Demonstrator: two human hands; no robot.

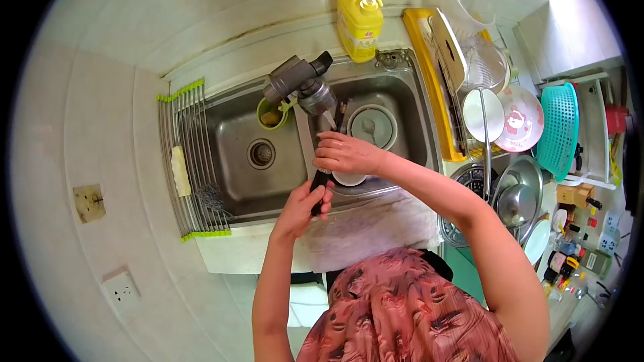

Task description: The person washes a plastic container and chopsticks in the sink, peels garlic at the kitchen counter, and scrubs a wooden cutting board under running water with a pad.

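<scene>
Over the front edge of the double sink, my left hand is closed around a black handle. My right hand is just above it, its fingers wrapped round the upper part of the same utensil, whose far end I cannot make out clearly. Water runs from the grey faucet beside my right fingers. White bowls lie in the right basin, one partly hidden under my right hand.
A green container stands in the left basin near the faucet. The roll-up rack lies at the left. Behind the sink is a yellow pump bottle. At the right are a dish rack, a pink plate and a turquoise basket.
</scene>
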